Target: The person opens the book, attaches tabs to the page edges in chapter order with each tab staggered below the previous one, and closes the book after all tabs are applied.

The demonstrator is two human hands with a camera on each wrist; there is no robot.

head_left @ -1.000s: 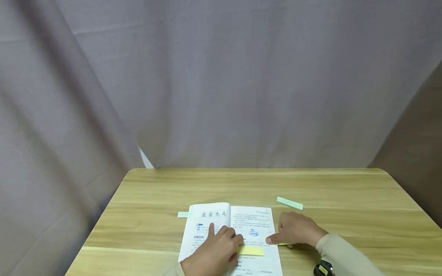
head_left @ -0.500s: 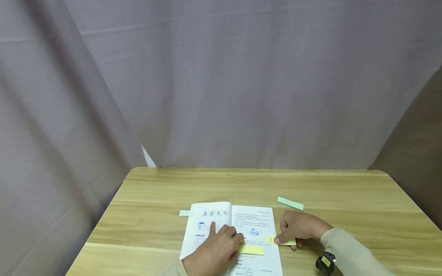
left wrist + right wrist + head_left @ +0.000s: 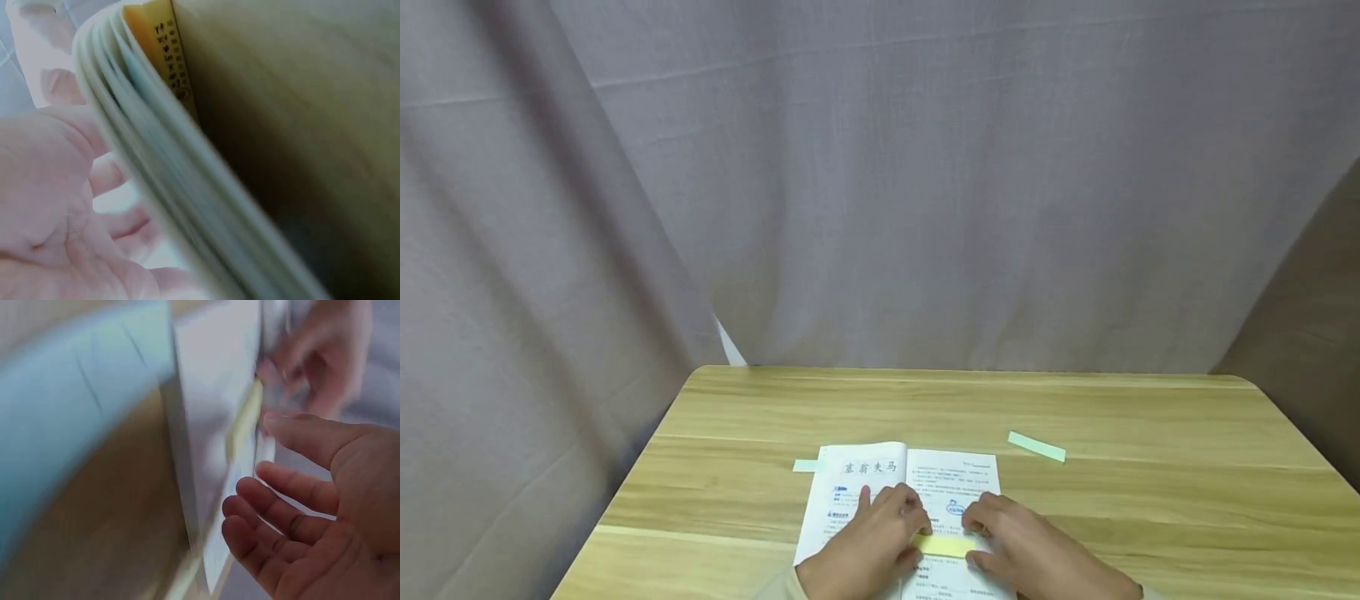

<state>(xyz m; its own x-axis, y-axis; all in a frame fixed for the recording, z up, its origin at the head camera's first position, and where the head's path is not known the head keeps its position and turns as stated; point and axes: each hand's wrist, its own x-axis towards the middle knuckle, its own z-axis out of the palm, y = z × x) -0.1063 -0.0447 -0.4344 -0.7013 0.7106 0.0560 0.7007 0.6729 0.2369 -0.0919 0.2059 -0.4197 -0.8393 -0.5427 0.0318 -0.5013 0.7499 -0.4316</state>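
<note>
I see an open booklet [image 3: 910, 500] lying flat near the front edge of the table [image 3: 1150, 500]. My left hand [image 3: 868, 546] rests spread and relaxed on its left page, gripping nothing. My right hand [image 3: 1033, 554] hovers over the right page with loosely bent fingers; it appears to touch the yellow sticky note [image 3: 946, 546] lying between both hands, though blur keeps me unsure. One green strip [image 3: 1036, 447] lies apart on the table, another [image 3: 806, 466] just beside the booklet's left edge.

We see a matt wood-grain table [image 3: 1150, 500] bearing a book [image 3: 955, 475] of smooth white printed paper. A matt yellow paper strip [image 3: 943, 546] lies on it. Behind hangs creased grey cloth [image 3: 925, 208].
</note>
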